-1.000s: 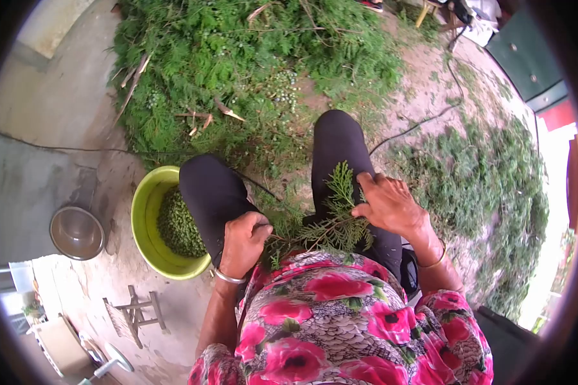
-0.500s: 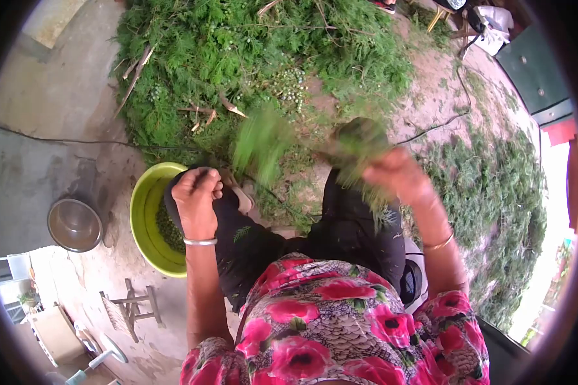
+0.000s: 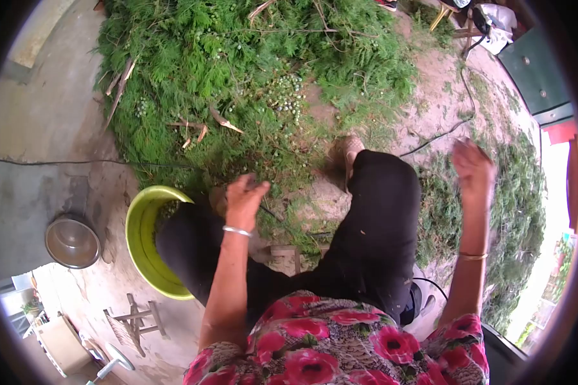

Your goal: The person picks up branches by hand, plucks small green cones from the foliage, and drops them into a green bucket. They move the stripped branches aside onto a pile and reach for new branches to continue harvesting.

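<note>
Both hands have let go of the sprig since a moment ago; none is held now; the left hand (image 3: 245, 197), fingers loose and empty, reaches toward the heap of cut greenery (image 3: 237, 70) ahead; the right hand (image 3: 472, 168) hangs spread and empty above the discarded greens (image 3: 514, 212); a yellow-green basin (image 3: 141, 244) sits by the left knee, within reach.

Green cuttings heap (image 3: 237, 70) on ground ahead
</note>
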Demonstrator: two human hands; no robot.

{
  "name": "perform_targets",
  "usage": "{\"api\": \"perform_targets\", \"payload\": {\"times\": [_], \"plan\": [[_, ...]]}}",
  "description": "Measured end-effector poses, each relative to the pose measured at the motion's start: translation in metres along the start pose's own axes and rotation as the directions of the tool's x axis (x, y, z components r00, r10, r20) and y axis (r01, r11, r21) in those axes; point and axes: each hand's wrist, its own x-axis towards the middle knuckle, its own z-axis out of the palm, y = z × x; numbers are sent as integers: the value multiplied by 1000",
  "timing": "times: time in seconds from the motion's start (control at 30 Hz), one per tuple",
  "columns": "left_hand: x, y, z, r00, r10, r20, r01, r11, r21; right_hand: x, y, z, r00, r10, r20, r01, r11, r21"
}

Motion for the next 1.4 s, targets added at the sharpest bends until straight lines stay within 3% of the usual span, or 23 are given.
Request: {"api": "perform_targets", "payload": {"times": [0.03, 0.07, 0.1, 0.17, 0.27, 0.37, 0.43, 0.6, 0.67, 0.77, 0.83, 0.9, 0.93, 0.97, 1.03, 1.17, 1.23, 1.27, 1.33, 1.37, 1.4], "plan": [[3, 15, 11, 995, -43, 86, 36, 995, 89, -22, -30, 81, 997, 73, -33, -66, 983, 174], [18, -4, 25, 994, 24, 105, -48, 973, 226, -24, -41, 124, 986, 140, 91, -153, 976, 155], [32, -17, 37, 994, 14, 104, -38, 972, 232, -24, -46, 162, 975, 125, 185, -153, 978, 145], [57, -41, 57, 964, -3, 265, -155, 807, 571, -16, -44, 220, 925, 73, 372, -126, 984, 122], [92, -81, 76, 901, -176, 396, -100, 805, 585, -1, -34, 276, 870, 110, 480, -156, 986, 57], [127, -114, 94, 855, -236, 461, -146, 745, 651, 14, -16, 298, 832, 188, 522, -210, 977, -16], [154, -132, 105, 846, -260, 465, -167, 700, 695, 19, -6, 299, 790, 388, 475, -434, 901, -13], [208, -133, 139, 872, -314, 374, -145, 565, 812, 22, -15, 294, 769, 382, 512, -394, 915, -90], [217, -126, 144, 897, -290, 334, -200, 407, 891, 22, -15, 294, 769, 377, 517, -382, 919, -101], [229, -148, 150, 897, -286, 337, -208, 401, 892, 24, -15, 295, 754, 447, 482, -460, 882, -99], [220, -147, 143, 899, -224, 377, -258, 424, 868, 25, -14, 293, 753, 434, 494, -461, 884, -75], [203, -120, 130, 968, -77, 239, -161, 542, 825, 26, -17, 292, 744, 427, 514, -441, 892, -102], [200, -135, 122, 958, 197, 210, -286, 557, 780, 26, -18, 291, 734, 428, 528, -423, 895, -138], [193, -117, 111, 955, 218, 203, -292, 549, 784, 24, -18, 292, 740, 408, 535, -411, 904, -121], [180, -71, 89, 955, 248, 164, -297, 793, 532, 17, -11, 297, 775, 388, 498, -452, 892, 9], [136, 28, 60, 932, 333, 144, -360, 798, 484, 9, 11, 308, 797, 291, 530, -345, 938, 4], [105, 72, 52, 917, 346, 200, -399, 782, 478, 6, 15, 315, 755, 360, 548, -250, 931, -267], [90, 86, 48, 909, 371, 188, -414, 772, 482, 2, 18, 321, 761, 332, 558, -229, 941, -249], [64, 102, 45, 810, 568, 147, -576, 722, 384, -4, 18, 334, 770, 489, 409, -385, 868, -313], [56, 107, 43, 798, 586, 143, -591, 712, 378, 1, 8, 335, 782, 471, 409, -369, 878, -305], [48, 109, 42, 724, 662, 195, -682, 644, 346, 7, -3, 334, 635, 613, 470, -558, 785, -270]]}}
